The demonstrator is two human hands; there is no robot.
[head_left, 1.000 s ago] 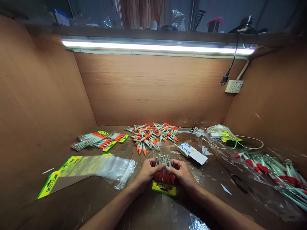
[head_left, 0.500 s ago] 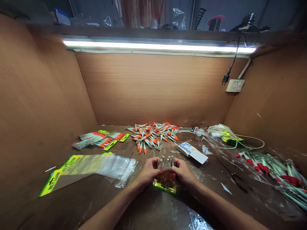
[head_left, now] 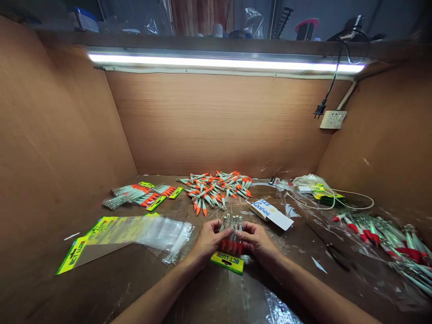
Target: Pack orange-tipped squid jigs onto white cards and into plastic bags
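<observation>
Several white-and-orange fishing lures stand side by side in a clear lure bag (head_left: 232, 245), orange ends toward me and metal rings at the far end. Its yellow-green header card (head_left: 227, 263) reads BCT LURE and hangs at the near side. My left hand (head_left: 209, 239) is closed on the bag's left side, thumb laid across the lures. From the right, my right hand (head_left: 258, 240) pinches the same bag, its thumb near the middle. The fingers behind the bag are partly hidden. Beyond my hands lies a pile of loose lures (head_left: 216, 189).
Flat header bags (head_left: 121, 231) fan out at left, with filled lure packs (head_left: 135, 195) behind. At right are a white box (head_left: 272, 214), pliers (head_left: 332, 254), red-and-white lures (head_left: 388, 238) and a pale cord (head_left: 354, 204). Wooden walls enclose the table.
The bag has shifted slightly left and tilted, so its lures and card lettering show more clearly. Both thumbs have moved inward over the lures. The camera view has shifted a little.
</observation>
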